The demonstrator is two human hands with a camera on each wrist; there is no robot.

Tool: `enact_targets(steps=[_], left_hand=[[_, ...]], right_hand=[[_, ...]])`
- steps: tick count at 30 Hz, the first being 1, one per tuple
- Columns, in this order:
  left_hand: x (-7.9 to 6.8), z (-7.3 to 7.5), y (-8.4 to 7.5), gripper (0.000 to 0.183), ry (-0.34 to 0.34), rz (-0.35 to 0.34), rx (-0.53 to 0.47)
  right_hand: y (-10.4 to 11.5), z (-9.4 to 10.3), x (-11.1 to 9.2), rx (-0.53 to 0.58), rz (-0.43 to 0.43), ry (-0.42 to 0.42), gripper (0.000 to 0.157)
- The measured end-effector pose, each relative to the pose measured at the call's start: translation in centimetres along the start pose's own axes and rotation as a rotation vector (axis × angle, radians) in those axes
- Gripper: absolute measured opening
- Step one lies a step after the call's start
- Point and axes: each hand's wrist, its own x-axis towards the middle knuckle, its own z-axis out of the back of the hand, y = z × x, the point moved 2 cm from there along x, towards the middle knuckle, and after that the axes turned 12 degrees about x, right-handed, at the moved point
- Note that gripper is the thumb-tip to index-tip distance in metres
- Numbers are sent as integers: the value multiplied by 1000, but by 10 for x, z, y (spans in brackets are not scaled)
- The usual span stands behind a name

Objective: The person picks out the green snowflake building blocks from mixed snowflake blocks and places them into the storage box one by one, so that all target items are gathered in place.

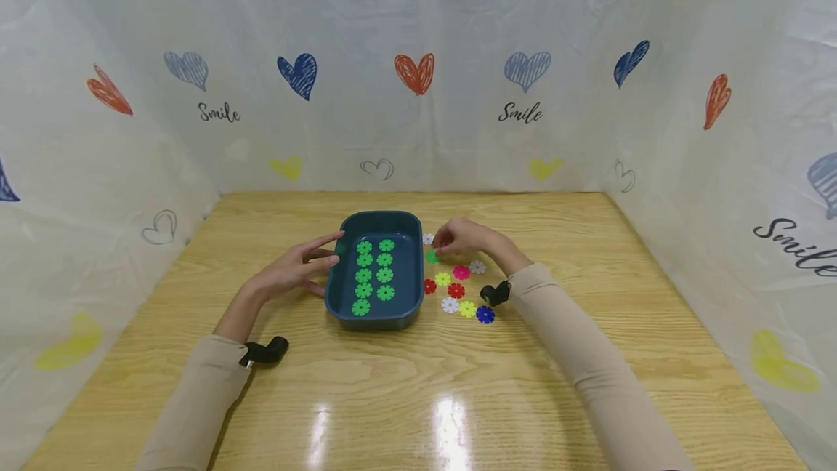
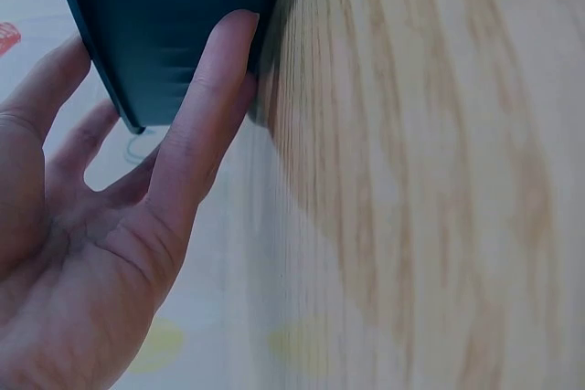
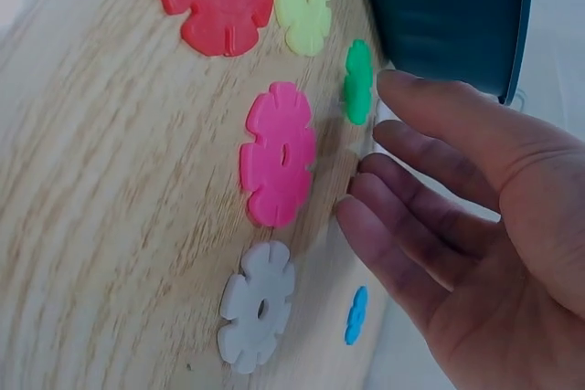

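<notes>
A dark blue plastic tray (image 1: pixel 375 323) stands on the table with several green snowflake discs (image 1: pixel 362 276) laid in two columns on its floor. My left hand (image 1: pixel 294 267) rests against the tray's left side, fingers spread along its rim and outer wall (image 2: pixel 155 70). To the right of the tray, my right hand (image 1: pixel 461 236) reaches down at a loose green snowflake disc (image 3: pixel 358 82). Its thumb tip is right beside that disc, the fingers bent loosely with nothing between them. A pink disc (image 3: pixel 280 154) and a white disc (image 3: pixel 257 308) lie close by.
More loose discs lie right of the tray: red (image 1: pixel 455 291), yellow (image 1: pixel 467 309), white (image 1: pixel 450 304) and dark blue (image 1: pixel 485 314). A small blue disc (image 3: pixel 356 315) shows beyond the right fingers. A white printed curtain (image 1: pixel 418 144) encloses the wooden table (image 1: pixel 366 398).
</notes>
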Motion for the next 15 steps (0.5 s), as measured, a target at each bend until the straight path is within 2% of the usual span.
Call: enact_targets(steps=[6,15], left_hand=[[2,-1,0,62,0,2,-4],[1,-2,0,64,-8,15,26]], right_hand=[[0,-2,2,12,-63,13,31],[2,-5,7,-9,-73,8,27]])
